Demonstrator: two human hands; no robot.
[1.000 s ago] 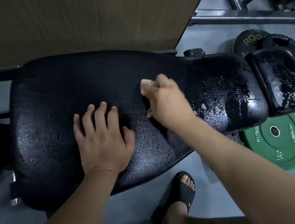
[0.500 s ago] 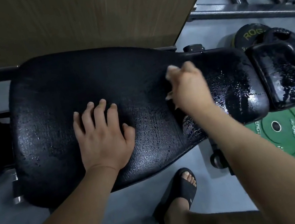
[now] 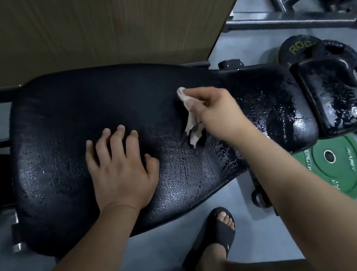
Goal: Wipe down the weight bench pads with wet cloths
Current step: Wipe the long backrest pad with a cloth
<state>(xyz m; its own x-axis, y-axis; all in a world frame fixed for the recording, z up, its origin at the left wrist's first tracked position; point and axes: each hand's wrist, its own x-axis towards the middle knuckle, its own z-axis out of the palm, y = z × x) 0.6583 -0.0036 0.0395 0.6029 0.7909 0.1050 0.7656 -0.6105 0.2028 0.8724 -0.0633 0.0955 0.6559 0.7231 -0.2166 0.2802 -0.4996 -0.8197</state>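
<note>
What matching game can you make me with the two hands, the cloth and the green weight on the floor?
Things:
1. left hand
2. right hand
3. cloth
4. green weight plate

Clues:
A. lies on the floor
B. rests flat on the bench pad, fingers spread
C. pale and crumpled
D. pinches the cloth

Pairs: 1-B, 2-D, 3-C, 4-A
</note>
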